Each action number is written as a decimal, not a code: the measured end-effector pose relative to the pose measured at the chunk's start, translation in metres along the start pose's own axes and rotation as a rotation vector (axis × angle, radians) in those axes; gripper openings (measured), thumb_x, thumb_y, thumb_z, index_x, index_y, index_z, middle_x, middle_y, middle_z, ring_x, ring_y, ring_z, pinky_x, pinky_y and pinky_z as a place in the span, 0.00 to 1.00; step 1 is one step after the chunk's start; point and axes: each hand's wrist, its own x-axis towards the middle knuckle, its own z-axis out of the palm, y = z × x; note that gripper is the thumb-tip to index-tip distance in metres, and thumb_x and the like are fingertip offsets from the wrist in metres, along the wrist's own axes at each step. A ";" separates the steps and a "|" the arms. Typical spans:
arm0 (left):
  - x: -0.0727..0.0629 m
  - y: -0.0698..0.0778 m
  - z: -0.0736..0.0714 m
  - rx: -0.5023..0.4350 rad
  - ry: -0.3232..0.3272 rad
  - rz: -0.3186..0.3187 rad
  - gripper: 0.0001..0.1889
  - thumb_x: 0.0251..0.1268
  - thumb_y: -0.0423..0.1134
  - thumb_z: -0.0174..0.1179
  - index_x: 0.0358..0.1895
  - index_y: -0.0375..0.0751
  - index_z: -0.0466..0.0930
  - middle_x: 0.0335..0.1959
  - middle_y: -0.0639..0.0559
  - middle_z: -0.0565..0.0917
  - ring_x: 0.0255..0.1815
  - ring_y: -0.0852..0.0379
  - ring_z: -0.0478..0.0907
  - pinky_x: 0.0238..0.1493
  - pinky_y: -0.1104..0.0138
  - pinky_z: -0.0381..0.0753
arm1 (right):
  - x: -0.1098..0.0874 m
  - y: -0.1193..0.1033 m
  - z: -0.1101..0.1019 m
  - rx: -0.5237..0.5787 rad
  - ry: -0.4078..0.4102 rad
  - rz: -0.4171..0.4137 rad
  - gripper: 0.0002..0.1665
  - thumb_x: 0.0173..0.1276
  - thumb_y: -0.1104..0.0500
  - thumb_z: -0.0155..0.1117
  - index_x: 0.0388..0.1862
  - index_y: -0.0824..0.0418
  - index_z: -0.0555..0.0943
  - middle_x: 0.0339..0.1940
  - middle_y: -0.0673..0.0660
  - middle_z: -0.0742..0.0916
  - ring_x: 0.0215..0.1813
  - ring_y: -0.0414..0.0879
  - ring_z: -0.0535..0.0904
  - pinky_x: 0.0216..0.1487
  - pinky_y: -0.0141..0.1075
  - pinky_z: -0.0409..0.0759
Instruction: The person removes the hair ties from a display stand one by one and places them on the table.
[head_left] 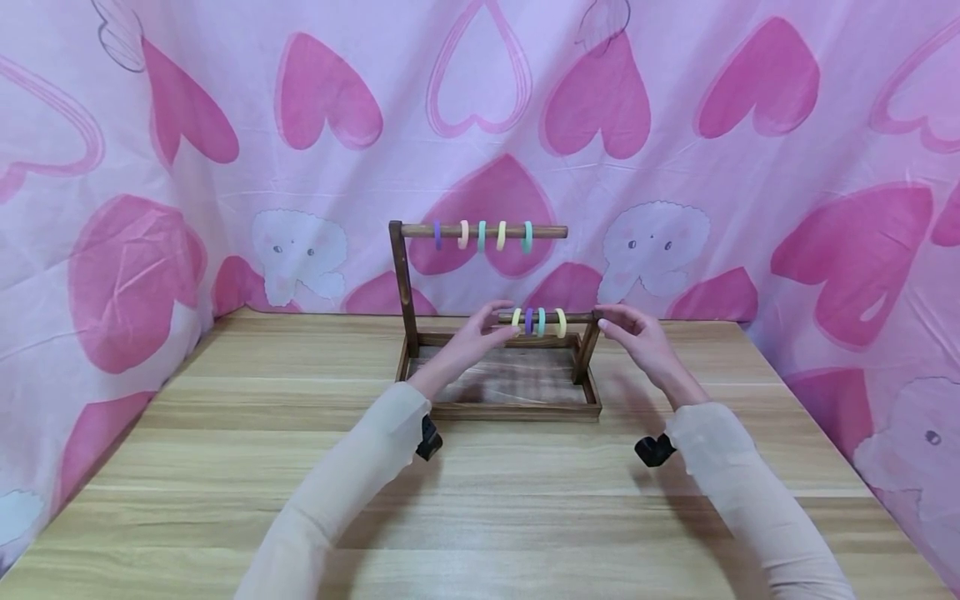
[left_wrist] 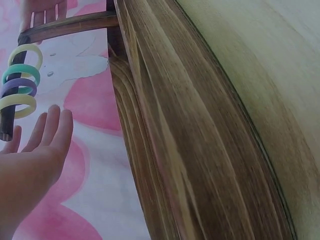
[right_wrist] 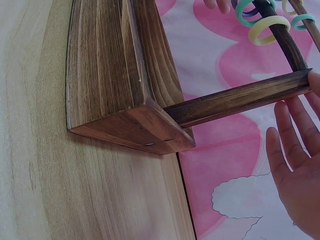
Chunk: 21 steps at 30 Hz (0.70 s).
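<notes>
A dark wooden rack (head_left: 517,411) with a tray base carries two bars. On the lower bar (head_left: 579,317) hang several rings, among them a yellow ring (left_wrist: 18,106) near its free end, a purple ring (head_left: 528,322) and a teal ring (head_left: 542,322). My left hand (head_left: 480,329) is around that free end beside the yellow ring, fingers extended; no ring sits in its grasp. At the bar's other end, my right hand (head_left: 637,337) holds the top of the short post (right_wrist: 240,98) between thumb and fingers. Part of the right thumb is cut off in the right wrist view.
Above, the rack's upper bar (head_left: 555,232) holds several pastel rings, with a tall post (head_left: 403,287) at its left. The rack stands near the back of a wooden table (head_left: 525,517). A pink heart-patterned cloth (head_left: 480,67) hangs behind and at both sides.
</notes>
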 end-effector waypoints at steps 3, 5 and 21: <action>0.002 0.001 0.002 0.003 -0.017 -0.011 0.29 0.57 0.51 0.57 0.62 0.52 0.61 0.57 0.51 0.65 0.53 0.51 0.68 0.50 0.59 0.68 | 0.000 0.000 0.000 0.008 0.003 -0.013 0.26 0.64 0.55 0.56 0.55 0.70 0.69 0.49 0.51 0.79 0.49 0.38 0.72 0.47 0.27 0.69; 0.004 0.002 0.003 -0.011 -0.026 -0.014 0.30 0.57 0.51 0.57 0.63 0.49 0.60 0.55 0.49 0.67 0.52 0.49 0.69 0.51 0.58 0.68 | 0.000 -0.001 0.000 0.017 0.005 -0.022 0.26 0.64 0.55 0.56 0.55 0.71 0.69 0.48 0.50 0.79 0.49 0.38 0.73 0.47 0.27 0.69; 0.009 -0.001 0.004 -0.177 -0.060 0.005 0.24 0.64 0.41 0.51 0.61 0.38 0.61 0.45 0.41 0.76 0.48 0.42 0.72 0.45 0.59 0.73 | 0.000 0.001 0.002 0.014 0.013 -0.014 0.24 0.63 0.54 0.58 0.54 0.67 0.72 0.48 0.50 0.79 0.49 0.39 0.73 0.47 0.28 0.69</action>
